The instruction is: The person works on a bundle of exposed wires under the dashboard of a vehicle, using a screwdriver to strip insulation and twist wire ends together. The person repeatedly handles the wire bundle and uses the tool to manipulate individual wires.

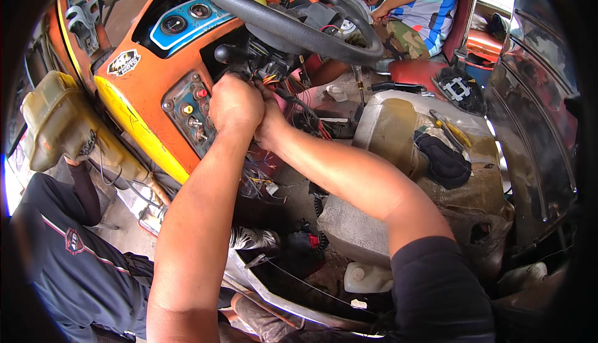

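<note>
My left hand [237, 103] is closed under the steering column [274, 62], at a cluster of coloured wires [269, 80], its back hiding whatever its fingers hold. My right hand [270, 125] reaches in just behind and right of it, partly hidden, with curled fingers among the wires. Just left of my hands is a switch panel [190, 109] with knobs on the orange dashboard [149, 75]. Above them arches a black steering wheel [367, 50], and loose wires [261, 181] hang below.
A worn seat [355, 224] lies right, with pliers [451, 131] and a black cloth [442, 159]. A person [423, 13] sits at upper right; another person's dark trousers [68, 249] show lower left. A yellowed plastic tank [59, 115] stands left, a white container [367, 277] below.
</note>
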{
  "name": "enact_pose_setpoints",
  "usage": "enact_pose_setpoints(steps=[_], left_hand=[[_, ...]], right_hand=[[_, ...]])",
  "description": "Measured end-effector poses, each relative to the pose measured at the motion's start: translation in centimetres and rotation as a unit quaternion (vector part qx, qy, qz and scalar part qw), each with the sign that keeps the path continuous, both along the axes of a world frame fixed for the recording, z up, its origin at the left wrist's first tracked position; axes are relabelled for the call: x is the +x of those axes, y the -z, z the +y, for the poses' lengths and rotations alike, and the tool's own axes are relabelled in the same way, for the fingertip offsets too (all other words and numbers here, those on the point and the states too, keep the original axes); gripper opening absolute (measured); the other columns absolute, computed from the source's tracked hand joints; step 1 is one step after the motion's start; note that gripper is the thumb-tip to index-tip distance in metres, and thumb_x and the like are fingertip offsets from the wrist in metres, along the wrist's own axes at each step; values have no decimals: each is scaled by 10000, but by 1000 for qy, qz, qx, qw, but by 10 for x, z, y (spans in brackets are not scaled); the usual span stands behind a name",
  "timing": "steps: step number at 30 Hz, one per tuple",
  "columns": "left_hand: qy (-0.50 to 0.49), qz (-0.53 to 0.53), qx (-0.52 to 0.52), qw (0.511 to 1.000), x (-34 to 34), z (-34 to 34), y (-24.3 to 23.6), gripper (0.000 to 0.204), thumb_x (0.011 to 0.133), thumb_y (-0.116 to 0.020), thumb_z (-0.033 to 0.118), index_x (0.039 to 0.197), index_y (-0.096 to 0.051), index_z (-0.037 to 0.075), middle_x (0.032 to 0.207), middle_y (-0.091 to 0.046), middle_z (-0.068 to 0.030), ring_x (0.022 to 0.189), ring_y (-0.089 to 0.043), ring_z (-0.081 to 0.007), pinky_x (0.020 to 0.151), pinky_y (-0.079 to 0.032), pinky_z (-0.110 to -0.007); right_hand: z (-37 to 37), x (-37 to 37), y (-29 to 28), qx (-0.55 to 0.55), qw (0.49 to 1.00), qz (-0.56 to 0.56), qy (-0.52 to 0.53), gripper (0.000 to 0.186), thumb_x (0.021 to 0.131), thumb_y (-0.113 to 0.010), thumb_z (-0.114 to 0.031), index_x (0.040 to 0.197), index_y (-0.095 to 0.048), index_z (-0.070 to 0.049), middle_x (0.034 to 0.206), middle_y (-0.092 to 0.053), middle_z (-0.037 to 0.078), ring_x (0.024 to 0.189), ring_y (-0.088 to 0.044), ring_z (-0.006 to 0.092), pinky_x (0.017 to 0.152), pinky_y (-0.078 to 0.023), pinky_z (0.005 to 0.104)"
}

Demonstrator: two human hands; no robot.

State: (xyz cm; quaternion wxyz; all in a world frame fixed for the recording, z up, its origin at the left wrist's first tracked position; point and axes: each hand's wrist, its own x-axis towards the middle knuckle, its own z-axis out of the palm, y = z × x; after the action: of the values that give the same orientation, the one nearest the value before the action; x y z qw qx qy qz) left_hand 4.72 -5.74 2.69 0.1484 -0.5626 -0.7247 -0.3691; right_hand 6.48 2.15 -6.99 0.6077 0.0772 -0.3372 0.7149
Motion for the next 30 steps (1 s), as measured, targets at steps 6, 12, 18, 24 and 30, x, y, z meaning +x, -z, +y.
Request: enact_pose_setpoints(steps=[6, 12, 18, 24, 30], left_hand=[[24, -33, -18, 999, -12, 3, -10, 356, 987, -726, 305, 1218, -781, 40, 1267, -758, -248, 1210, -729, -412, 1036, -580, -497], [22, -46, -46, 998, -16, 7, -10, 343, 989, -730, 294, 1215, -789, 42, 1275, -758, -243, 1225, -725, -401, 1051, -571, -492], [66, -40, -9, 997, -11, 0, -10, 294, 977, -738, 237, 1186, -807, 42, 1127, -787, -254, 1107, -762, -402, 978, -587, -459], [105, -61, 119, 985, 3, -12, -1, 242, 963, -698, 138, 1151, -800, 24, 1070, -776, -284, 1070, -754, -445, 959, -593, -492], [114, -68, 93, 987, -3, -7, -2, 253, 954, -668, 103, 1150, -803, 17, 1073, -775, -289, 1050, -762, -440, 940, -594, -483]], right_hand=[[-27, 1, -11, -64, 992, -42, 96, 329, 1135, -500, -223, 1401, -652, -102, 1227, -734, 55, 1068, -701, 186, 889, -562, 335], [-31, -9, -5, -47, 967, -79, 239, 292, 1090, -554, -64, 1362, -655, -21, 1193, -723, 92, 1018, -672, 155, 827, -533, 303], [-23, 28, 6, 35, 856, -335, 391, 261, 1100, -581, -77, 1348, -635, -13, 1060, -745, 130, 914, -684, 186, 811, -536, 338], [-27, 74, -11, 160, 776, -399, 462, 247, 990, -656, -125, 1206, -678, -7, 997, -756, 271, 948, -760, 412, 829, -565, 492], [-37, 101, -39, 177, 726, -534, 396, 247, 958, -712, -197, 1100, -768, -2, 967, -762, 283, 959, -769, 399, 870, -572, 493]])
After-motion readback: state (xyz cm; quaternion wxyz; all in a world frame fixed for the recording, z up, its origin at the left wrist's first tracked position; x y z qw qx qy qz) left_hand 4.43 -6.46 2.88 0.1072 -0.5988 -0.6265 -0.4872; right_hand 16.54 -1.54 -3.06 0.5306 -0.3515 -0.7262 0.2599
